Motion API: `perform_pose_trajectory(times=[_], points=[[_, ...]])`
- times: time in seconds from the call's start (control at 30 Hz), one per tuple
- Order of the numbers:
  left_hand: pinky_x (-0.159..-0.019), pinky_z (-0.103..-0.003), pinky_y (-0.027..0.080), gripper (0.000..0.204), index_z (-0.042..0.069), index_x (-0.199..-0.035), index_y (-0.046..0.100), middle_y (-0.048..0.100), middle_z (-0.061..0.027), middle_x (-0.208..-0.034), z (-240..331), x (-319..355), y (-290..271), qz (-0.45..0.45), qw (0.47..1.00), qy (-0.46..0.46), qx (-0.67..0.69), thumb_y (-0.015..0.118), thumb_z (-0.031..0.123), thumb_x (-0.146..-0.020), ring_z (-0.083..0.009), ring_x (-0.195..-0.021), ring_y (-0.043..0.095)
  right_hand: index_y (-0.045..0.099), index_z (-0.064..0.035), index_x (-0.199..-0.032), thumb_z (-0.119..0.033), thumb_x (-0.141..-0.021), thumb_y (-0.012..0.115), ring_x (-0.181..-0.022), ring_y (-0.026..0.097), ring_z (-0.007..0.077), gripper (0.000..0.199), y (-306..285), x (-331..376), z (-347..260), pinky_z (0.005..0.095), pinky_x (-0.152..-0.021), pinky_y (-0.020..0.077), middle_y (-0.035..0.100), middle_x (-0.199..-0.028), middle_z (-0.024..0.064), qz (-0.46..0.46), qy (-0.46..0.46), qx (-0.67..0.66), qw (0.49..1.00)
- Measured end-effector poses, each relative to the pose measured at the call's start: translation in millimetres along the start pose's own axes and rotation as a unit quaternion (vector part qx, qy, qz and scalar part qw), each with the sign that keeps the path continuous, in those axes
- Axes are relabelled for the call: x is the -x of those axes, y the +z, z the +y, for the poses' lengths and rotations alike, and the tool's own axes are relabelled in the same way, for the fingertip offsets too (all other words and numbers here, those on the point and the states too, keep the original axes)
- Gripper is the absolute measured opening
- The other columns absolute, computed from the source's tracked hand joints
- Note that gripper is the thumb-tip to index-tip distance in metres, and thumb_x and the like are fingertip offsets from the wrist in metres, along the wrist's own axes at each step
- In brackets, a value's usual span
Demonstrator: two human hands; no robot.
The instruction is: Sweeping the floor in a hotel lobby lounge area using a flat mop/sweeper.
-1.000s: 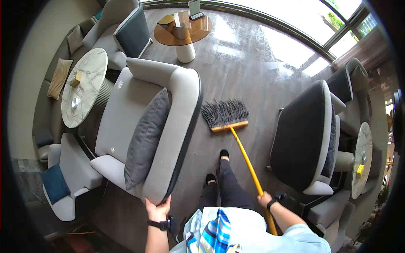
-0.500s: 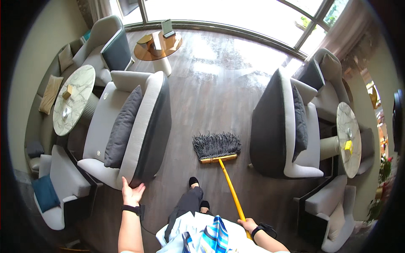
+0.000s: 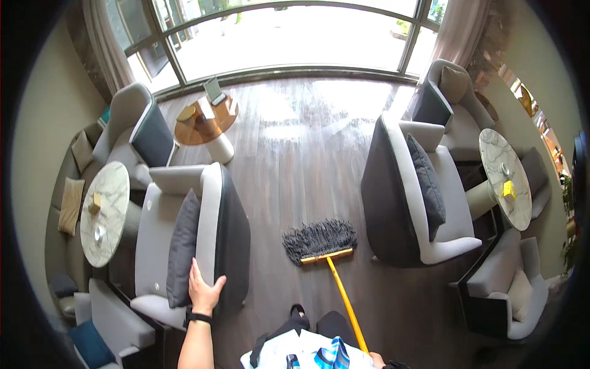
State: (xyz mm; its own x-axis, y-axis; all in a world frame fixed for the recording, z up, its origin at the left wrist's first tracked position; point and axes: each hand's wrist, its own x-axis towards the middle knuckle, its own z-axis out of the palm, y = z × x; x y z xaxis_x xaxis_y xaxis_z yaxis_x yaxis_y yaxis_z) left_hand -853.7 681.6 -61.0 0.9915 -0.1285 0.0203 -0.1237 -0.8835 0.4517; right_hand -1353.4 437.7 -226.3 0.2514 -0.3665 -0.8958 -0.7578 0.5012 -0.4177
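A mop with a dark grey string head (image 3: 319,240) and a yellow handle (image 3: 348,301) stands on the wooden floor ahead of me, its head flat on the boards. At the lower edge my right hand (image 3: 376,358) is closed round the handle, partly cut off by the picture's rim. My left hand (image 3: 205,291) has its fingers outstretched and thumb apart, at the backrest of the grey sofa (image 3: 212,212) on my left. Its fingertips reach beside the dark cushion (image 3: 183,252); whether they press on it I cannot tell.
A second grey sofa (image 3: 393,197) stands to the right of the mop. Marble-topped tables (image 3: 114,197) (image 3: 504,166) flank both sofas. Farther off are a round brown side table (image 3: 212,126), armchairs (image 3: 150,138) and a wide window (image 3: 276,46). Wooden floor (image 3: 295,172) runs between the sofas.
The view has tilted up and moved toward the window. My left hand has gone from the sofa's near corner to its backrest beside the cushion. My right hand still grips the mop handle.
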Motion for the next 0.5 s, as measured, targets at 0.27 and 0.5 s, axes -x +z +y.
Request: perform_pose_trajectory(times=[0.27, 0.5], points=[[-0.089, -0.038, 0.031, 0.086, -0.001, -0.124, 0.022, 0.036, -0.0218, -0.116, -4, -19, -1, 0.003, 1.000, 0.013, -0.003, 0.068, 0.019, -0.055, -0.0347, -0.107, 0.037, 0.054, -0.0029, -0.078, -0.016, -0.077, 0.052, -0.059, 0.051, 0.0183, 0.013, 75, -18, -165, 0.0294, -0.052, 0.0421, 0.054, -0.067, 0.0077, 0.037, -0.086, 0.151, 0.984], [-0.091, -0.041, 0.028, 0.080, 0.001, -0.124, 0.025, 0.035, -0.0252, -0.119, 38, -32, -27, -0.048, 0.997, -0.033, -0.052, 0.067, 0.029, -0.063, -0.0385, -0.110, 0.033, 0.047, -0.0045, -0.064, -0.023, -0.076, 0.057, -0.036, 0.045, 0.0150, 0.025, 116, -164, -355, 0.0285, -0.035, 0.0372, 0.047, -0.048, 0.0048, -0.093, -0.012, -0.012, 0.996]])
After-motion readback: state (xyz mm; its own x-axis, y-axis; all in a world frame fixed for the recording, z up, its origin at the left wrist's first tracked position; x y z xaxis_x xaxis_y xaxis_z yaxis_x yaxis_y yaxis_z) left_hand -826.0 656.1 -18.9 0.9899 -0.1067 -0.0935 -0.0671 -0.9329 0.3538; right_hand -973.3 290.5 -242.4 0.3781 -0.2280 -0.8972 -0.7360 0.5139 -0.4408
